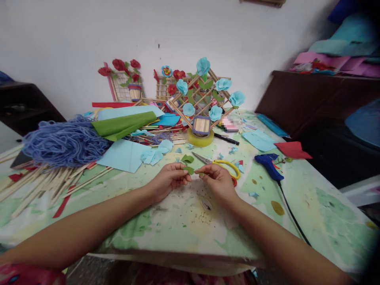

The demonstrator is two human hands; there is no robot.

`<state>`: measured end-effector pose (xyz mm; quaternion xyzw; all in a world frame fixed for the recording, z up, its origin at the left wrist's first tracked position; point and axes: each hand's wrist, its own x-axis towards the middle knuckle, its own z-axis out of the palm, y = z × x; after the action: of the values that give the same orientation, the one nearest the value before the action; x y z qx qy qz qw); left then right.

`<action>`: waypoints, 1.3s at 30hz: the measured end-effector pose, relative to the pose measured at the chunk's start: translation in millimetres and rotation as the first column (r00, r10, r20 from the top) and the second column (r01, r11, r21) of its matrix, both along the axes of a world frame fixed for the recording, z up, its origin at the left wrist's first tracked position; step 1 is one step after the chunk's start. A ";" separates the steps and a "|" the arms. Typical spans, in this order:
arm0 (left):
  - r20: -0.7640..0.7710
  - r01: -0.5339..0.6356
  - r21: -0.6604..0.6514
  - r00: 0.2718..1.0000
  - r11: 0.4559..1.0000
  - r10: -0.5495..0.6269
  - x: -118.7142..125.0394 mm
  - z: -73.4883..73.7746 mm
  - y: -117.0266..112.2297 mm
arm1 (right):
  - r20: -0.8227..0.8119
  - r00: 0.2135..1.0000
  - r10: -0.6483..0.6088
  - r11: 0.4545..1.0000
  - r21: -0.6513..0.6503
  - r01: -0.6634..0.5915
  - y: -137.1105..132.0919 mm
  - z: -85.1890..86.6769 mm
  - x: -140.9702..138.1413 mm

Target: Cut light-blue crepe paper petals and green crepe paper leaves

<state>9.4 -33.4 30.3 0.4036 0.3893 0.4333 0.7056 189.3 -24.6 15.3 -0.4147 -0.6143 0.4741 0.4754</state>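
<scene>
Pinched in the fingertips of my left hand (173,178) is a small green paper leaf (189,170). Close beside it, my right hand (219,182) is closed in a pinch on a small green paper piece (201,175), mostly hidden by the fingers. Another green paper leaf (187,158) lies just beyond my left fingertips. Scissors (227,166) with yellow handles rest behind my right hand, blades pointing away to the left. Farther back, a stick lattice (192,93) with light blue paper flowers stands by a roll of yellowish tape (200,139).
At the left are blue yarn (67,140), wooden sticks (38,186) and folded green paper (126,124). A blue glue gun (270,166) lies at the right, its cord running to the front edge. Light blue paper (121,156) and scraps cover parts of the patterned tablecloth (166,229).
</scene>
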 end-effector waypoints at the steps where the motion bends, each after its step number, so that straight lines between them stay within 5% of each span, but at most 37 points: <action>1: -0.002 0.003 0.000 1.000 1.000 -0.003 0.2 -0.1 -0.1 | 0.014 1.000 -0.016 0.997 0.075 0.015 -1.3 1.8 0.7; 6: -0.026 0.020 0.009 0.999 1.000 -0.020 1.8 -2.6 -0.5 | 0.084 0.995 -0.049 0.923 0.385 0.013 -5.4 6.7 3.2; 14: 0.001 0.133 0.029 0.991 0.991 -0.133 -1.2 -4.1 -0.9 | 0.142 0.990 0.026 0.878 0.471 -0.090 -2.7 3.7 3.3; 26: -0.051 0.154 0.059 0.987 0.986 -0.151 1.1 -3.6 -2.1 | 0.247 0.969 0.027 0.894 0.428 -0.134 -6.1 7.0 2.9; 33: -0.035 0.074 0.043 0.997 0.996 -0.072 3.9 -3.2 -2.1 | 0.263 0.963 -0.052 0.928 0.370 -0.050 -5.5 7.8 3.6; 39: -0.007 0.037 0.049 0.999 0.998 -0.037 4.1 -5.4 -2.2 | 0.413 0.909 0.059 0.952 0.250 -0.176 -9.6 11.1 1.8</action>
<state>13.5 -35.7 24.9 0.4292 0.3734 0.4283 0.7021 191.1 -34.2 26.4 -0.3929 -0.7837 0.3146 0.3639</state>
